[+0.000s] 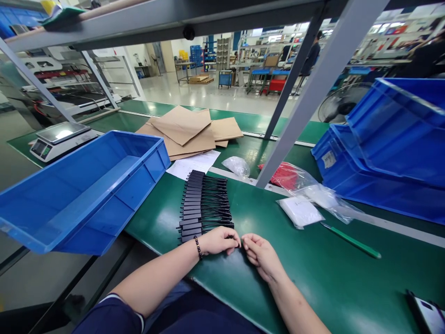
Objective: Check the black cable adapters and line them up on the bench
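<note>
Several black parts [193, 204], slim rectangular blocks with thin cable-like leads running to the right, lie side by side in a column on the green bench. My left hand [220, 240], with a beaded bracelet at its wrist, is over the near end of this column. Its fingers are curled and pinched, with a small dark bit showing at the fingertips. Close beside it, fingertips almost meeting, my right hand [261, 254] is also closed in a pinch. Whatever lies between its fingers is too small to make out.
An empty blue bin [114, 185] stands left, beyond it a scale [60, 139]. Cardboard sheets [184, 125] and paper [194, 163] lie behind the parts. Right are plastic bags [301, 211], a green pen-like tool [352, 240] and stacked blue bins [392, 153]. A metal post [299, 102] rises mid-bench.
</note>
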Demonstrator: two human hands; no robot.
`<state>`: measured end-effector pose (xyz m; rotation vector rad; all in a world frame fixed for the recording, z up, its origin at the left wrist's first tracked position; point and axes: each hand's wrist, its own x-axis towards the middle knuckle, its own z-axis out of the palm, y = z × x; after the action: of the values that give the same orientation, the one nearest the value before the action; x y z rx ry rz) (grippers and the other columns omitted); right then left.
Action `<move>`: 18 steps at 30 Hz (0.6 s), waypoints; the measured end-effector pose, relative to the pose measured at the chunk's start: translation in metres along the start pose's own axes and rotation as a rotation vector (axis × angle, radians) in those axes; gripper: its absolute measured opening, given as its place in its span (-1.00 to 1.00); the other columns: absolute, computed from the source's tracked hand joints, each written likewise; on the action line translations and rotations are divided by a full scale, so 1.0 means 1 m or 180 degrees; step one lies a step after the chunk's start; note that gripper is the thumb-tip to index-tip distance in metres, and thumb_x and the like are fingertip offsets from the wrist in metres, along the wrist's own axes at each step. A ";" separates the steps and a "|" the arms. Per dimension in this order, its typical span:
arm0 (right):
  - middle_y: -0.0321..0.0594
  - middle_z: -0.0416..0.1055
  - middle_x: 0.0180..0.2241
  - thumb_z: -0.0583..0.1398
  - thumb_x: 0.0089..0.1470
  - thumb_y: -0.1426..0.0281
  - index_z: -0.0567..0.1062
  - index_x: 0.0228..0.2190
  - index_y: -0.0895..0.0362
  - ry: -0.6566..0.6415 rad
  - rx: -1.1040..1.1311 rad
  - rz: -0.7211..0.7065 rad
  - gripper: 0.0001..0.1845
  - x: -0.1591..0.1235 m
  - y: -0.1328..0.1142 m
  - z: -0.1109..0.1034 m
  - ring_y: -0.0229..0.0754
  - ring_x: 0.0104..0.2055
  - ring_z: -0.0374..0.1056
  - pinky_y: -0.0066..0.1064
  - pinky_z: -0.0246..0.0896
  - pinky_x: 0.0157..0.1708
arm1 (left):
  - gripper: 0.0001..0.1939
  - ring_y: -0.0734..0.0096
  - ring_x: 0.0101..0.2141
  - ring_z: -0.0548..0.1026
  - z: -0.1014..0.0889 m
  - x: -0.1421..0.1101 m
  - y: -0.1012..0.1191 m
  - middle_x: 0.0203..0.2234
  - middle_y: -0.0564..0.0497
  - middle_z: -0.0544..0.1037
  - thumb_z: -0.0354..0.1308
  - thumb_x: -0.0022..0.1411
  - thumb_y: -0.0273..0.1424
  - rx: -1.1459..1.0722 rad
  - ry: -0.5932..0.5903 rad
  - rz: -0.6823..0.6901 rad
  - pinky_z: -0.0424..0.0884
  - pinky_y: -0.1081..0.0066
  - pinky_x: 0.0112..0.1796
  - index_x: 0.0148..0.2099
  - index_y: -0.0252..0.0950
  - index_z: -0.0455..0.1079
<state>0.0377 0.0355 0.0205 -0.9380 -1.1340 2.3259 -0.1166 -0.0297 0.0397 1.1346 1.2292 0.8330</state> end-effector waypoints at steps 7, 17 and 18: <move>-0.35 0.28 -0.58 0.27 -0.24 0.31 0.38 -0.45 0.17 0.0190 0.0012 -0.0201 -0.74 0.006 -0.004 -0.011 -0.50 -0.70 -0.01 -0.64 -0.22 -0.79 | -0.71 0.60 -0.57 0.32 0.003 -0.001 0.002 -0.54 0.03 0.44 -0.09 0.11 -0.26 0.0385 0.0194 -0.0055 0.23 0.55 -0.50 -0.34 -0.36 0.34; -0.33 0.31 -0.62 0.26 -0.21 0.26 0.37 -0.50 0.20 0.0185 -0.0369 -0.0186 -0.73 0.005 0.001 0.001 -0.51 -0.76 -0.07 -0.63 -0.26 -0.81 | -0.83 0.64 -0.63 0.27 -0.003 0.004 -0.008 -0.61 0.09 0.37 -0.04 0.04 -0.42 0.0192 0.0509 -0.0181 0.18 0.60 -0.60 -0.27 -0.36 0.23; -0.33 0.32 -0.62 0.26 -0.22 0.25 0.36 -0.50 0.20 0.0189 -0.0423 -0.0182 -0.72 0.004 0.002 0.004 -0.52 -0.76 -0.08 -0.63 -0.26 -0.82 | -0.85 0.64 -0.64 0.28 -0.003 0.005 -0.010 -0.61 0.08 0.37 -0.06 0.04 -0.42 0.0166 0.0507 -0.0209 0.17 0.60 -0.61 -0.30 -0.36 0.22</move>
<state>0.0320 0.0348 0.0189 -1.0009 -1.2868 2.1849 -0.1197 -0.0268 0.0289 1.0796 1.4196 0.8587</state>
